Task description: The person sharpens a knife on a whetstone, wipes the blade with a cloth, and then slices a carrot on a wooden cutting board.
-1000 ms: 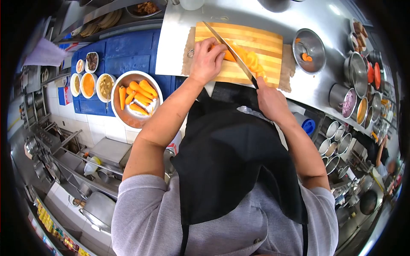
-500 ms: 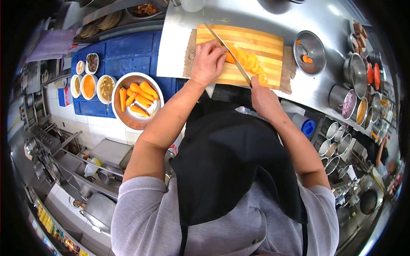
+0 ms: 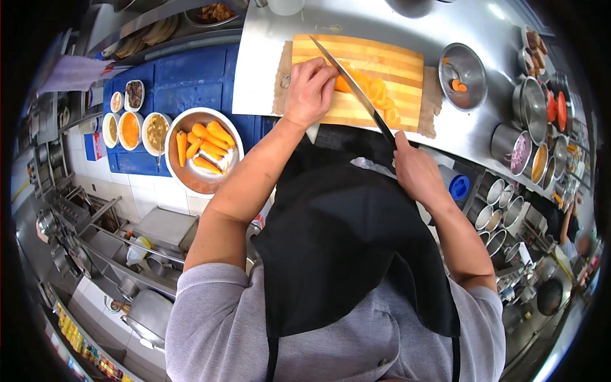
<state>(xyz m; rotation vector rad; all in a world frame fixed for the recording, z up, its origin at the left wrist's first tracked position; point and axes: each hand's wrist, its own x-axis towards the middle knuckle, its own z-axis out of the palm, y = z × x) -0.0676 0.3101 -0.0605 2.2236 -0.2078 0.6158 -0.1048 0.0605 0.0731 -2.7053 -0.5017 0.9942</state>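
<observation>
A striped wooden cutting board (image 3: 401,70) lies on a brown cloth on the steel counter. My left hand (image 3: 310,92) is bent over a carrot (image 3: 342,83) on the board, fingers curled and pressed on it. In my right hand (image 3: 417,167) is the black handle of a long knife (image 3: 354,87). Its blade slants across the board just right of my left fingertips, with the tip near the board's far edge. Orange carrot slices (image 3: 380,95) are spread to the right of the blade.
A metal bowl (image 3: 463,76) with a few carrot pieces stands right of the board. On the left, a bowl of peeled carrots (image 3: 204,152) and several small containers sit on a blue surface (image 3: 191,79). Pots line the far right, where another person (image 3: 576,235) is partly visible.
My right hand has moved toward my body and to the right, drawing the knife back with it. My left hand has hardly moved.
</observation>
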